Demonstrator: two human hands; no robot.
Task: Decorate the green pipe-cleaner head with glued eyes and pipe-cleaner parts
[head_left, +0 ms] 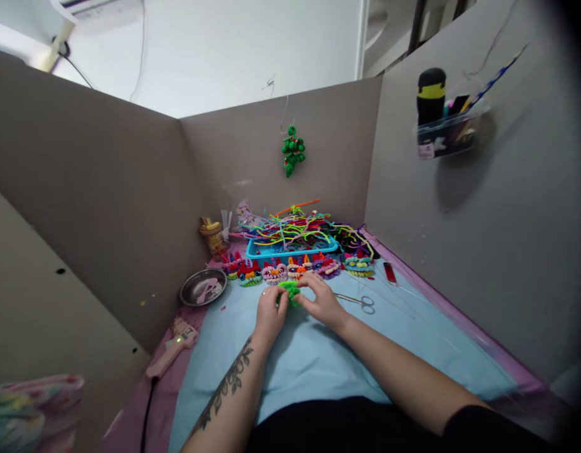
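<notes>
Between my two hands is a small bright green fuzzy pipe-cleaner piece point(291, 290), held above the light blue cloth. My left hand point(272, 308) pinches its left side, and my right hand point(322, 301) grips it from the right with curled fingers. Parts of the piece are hidden behind the fingers. Just beyond the hands stands a row of several colourful pipe-cleaner figures point(299, 268). A pair of scissors point(361, 302) lies flat to the right of my right hand.
Behind the figures, a blue tray point(257, 253) overflows with pipe cleaners point(294, 228). At left are a metal bowl point(189, 290) and a pink glue gun point(170, 355) with its cord. A red-handled tool point(389, 272) lies right. Grey panels point(271, 182) enclose the table.
</notes>
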